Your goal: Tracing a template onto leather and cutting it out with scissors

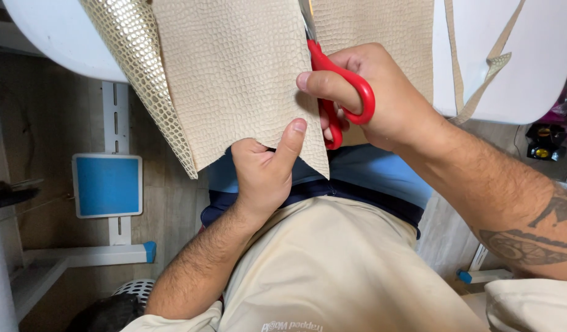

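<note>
Nearest the wearer, above the lap, the left hand (263,175) pinches the lower edge of a beige sheet of scale-embossed leather-like material (234,80): thumb laid flat on the face of the sheet, remaining fingers curled out of sight behind it. Just right of that thumb, the right hand (369,92) is clenched through the loops of a pair of red-handled scissors (333,92), thumb in the upper loop, other fingers in the lower one. Steel blades run up from the fingers into a cut in the sheet; their tips leave the frame, so blade opening cannot be told. Beyond the fingers, the sheet hangs over the rounded edge of a white table (529,67). Right of the right hand, a narrow beige trimmed strip (486,80) dangles off the table. Far left of the fingers, below, a blue square pad with white border (107,185) lies on the floor.
</note>
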